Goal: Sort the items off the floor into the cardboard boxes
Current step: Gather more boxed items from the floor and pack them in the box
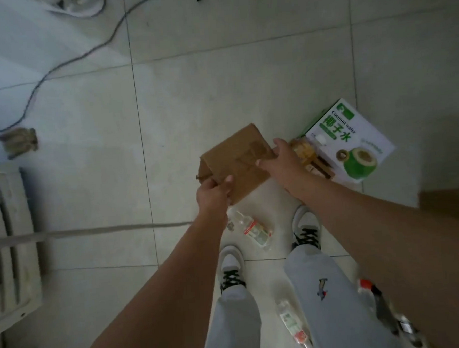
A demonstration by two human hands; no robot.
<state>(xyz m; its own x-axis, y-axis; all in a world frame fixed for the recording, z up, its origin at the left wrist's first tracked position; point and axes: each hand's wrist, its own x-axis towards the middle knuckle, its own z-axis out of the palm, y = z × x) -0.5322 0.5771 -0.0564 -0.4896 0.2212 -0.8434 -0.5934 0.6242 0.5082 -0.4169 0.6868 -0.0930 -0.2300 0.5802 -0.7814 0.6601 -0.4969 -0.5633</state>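
Pale tiled floor (218,93). Brown cardboard box (237,162) held above it w/ both hands: left hand (215,195) pinching its near-left corner, right hand (282,159) gripping its right edge, just beside coconut-water carton (352,142).

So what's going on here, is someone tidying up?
A person stands on a tiled floor, holding a plain cardboard box in the air with both hands: left hand at its near corner, right hand on its far edge. Clear plastic bottles lie by their shoes, and a coconut water box sits on the floor nearby.
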